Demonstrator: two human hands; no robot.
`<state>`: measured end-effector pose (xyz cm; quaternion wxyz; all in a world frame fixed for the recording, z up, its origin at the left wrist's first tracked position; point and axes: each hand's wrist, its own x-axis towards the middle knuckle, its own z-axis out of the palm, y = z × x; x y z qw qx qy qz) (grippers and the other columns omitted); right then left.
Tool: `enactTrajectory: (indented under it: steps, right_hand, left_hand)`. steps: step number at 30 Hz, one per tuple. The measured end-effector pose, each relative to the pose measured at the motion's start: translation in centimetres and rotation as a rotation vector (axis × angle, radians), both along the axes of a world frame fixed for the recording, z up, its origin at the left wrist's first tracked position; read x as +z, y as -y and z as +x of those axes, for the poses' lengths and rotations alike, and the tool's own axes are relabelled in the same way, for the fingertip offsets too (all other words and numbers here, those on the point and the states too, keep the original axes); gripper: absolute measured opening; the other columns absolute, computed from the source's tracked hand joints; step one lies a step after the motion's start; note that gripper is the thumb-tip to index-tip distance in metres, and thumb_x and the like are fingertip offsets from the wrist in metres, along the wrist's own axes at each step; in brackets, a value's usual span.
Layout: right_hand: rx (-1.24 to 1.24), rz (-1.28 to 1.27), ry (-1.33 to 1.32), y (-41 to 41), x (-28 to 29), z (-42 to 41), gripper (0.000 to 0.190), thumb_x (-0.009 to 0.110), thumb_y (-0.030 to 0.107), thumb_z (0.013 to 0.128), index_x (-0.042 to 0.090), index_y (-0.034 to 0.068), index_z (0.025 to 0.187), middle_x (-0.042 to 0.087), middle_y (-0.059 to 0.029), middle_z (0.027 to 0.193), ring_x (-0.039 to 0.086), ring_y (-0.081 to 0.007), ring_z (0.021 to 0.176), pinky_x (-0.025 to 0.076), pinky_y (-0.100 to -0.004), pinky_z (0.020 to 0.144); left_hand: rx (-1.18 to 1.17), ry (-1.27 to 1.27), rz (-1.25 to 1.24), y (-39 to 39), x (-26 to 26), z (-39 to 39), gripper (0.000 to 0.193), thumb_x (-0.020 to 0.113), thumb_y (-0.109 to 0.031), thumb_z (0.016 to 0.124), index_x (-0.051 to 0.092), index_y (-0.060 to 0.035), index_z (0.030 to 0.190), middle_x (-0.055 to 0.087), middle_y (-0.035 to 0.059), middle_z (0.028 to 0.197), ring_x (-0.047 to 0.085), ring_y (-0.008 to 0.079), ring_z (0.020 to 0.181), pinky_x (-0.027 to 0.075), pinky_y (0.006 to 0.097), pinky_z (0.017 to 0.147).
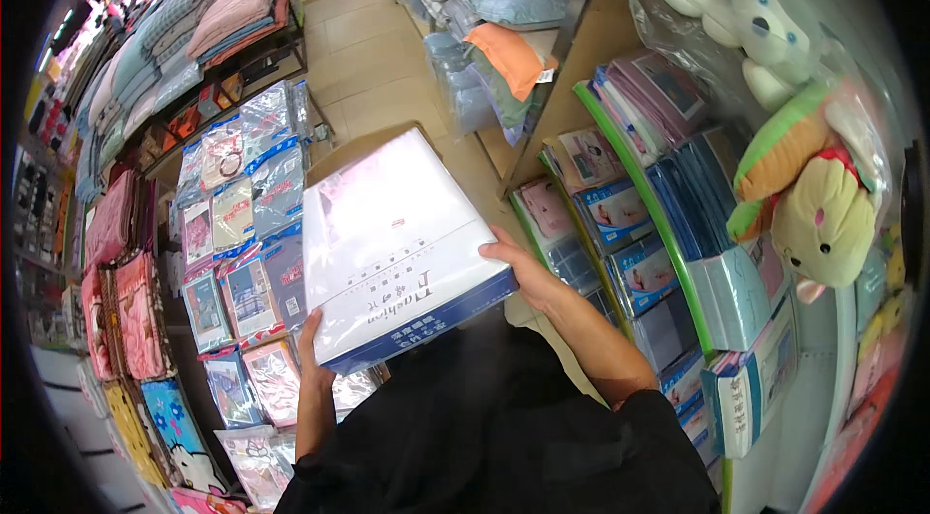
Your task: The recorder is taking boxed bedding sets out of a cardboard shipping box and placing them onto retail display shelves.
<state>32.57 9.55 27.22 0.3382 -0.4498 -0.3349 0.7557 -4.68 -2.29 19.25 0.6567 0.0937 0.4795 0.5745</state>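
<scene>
A large white and blue bedding package (392, 223) with a glossy plastic cover is held in front of my body. Its top bears writing and a faint pinkish picture, washed out by glare. My left hand (314, 343) grips its near left corner, with most of the fingers hidden underneath. My right hand (524, 270) clasps the near right side, thumb on the top face. Beyond the package's far edge a brown cardboard surface (349, 154) shows, partly hidden by it.
Packaged bedding sets (251, 292) lie in rows on the left display. Green-edged shelves (647, 172) with packed textiles stand close on the right, below wrapped plush toys (821, 201). A tiled aisle (370, 56) runs ahead between folded quilts (236, 2) and stacked pillows (508, 5).
</scene>
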Motion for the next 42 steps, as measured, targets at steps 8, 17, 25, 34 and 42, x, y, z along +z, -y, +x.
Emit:
enactTrajectory:
  steps: [8,17,25,34,42]
  right_hand:
    - [-0.106,0.123,0.010,5.7,1.4,2.0,0.083,0.066,0.032,0.091,0.027,-0.001,0.157,0.041,-0.0180,0.152,0.037,-0.0261,0.142,0.027,-0.0373,0.118]
    - [-0.232,0.264,0.038,13.3,3.4,8.7,0.089,0.068,0.034,0.090,0.023,0.003,0.159,0.035,-0.0210,0.157,0.032,-0.0306,0.147,0.023,-0.0398,0.120]
    - [-0.459,0.328,0.044,25.3,3.8,19.9,0.087,0.070,0.032,0.085,0.030,0.004,0.158,0.036,-0.0173,0.158,0.031,-0.0293,0.148,0.020,-0.0383,0.121]
    - [-0.842,0.364,0.061,46.5,4.0,36.6,0.090,0.067,0.028,0.074,0.036,0.002,0.155,0.047,-0.0163,0.150,0.043,-0.0276,0.140,0.029,-0.0345,0.117]
    - [-1.367,0.460,0.063,65.5,2.0,44.1,0.096,0.065,0.035,0.069,0.036,-0.003,0.153,0.048,-0.0195,0.148,0.047,-0.0318,0.137,0.035,-0.0385,0.116]
  left_hand:
    - [-0.099,-0.097,0.081,1.0,0.3,0.1,0.063,0.060,-0.040,0.097,0.048,0.0053,0.140,0.062,0.0210,0.128,0.064,0.0287,0.115,0.052,0.0376,0.098]
    - [-0.262,-0.176,0.181,2.3,2.1,6.2,0.068,0.053,-0.046,0.099,0.046,0.0070,0.142,0.059,0.0217,0.133,0.061,0.0286,0.119,0.051,0.0380,0.099]
    - [-0.467,-0.238,0.318,6.5,2.7,17.7,0.071,0.056,-0.048,0.097,0.047,0.0065,0.142,0.059,0.0229,0.133,0.061,0.0304,0.118,0.050,0.0385,0.100]
    - [-0.871,-0.225,0.535,17.4,6.4,37.8,0.089,0.062,-0.048,0.093,0.022,0.0003,0.156,0.043,0.0207,0.149,0.048,0.0307,0.134,0.041,0.0414,0.110]
    - [-1.370,-0.230,0.734,23.6,11.0,54.3,0.091,0.059,-0.034,0.098,0.003,-0.0016,0.161,0.023,0.0172,0.160,0.023,0.0260,0.148,0.021,0.0409,0.120]
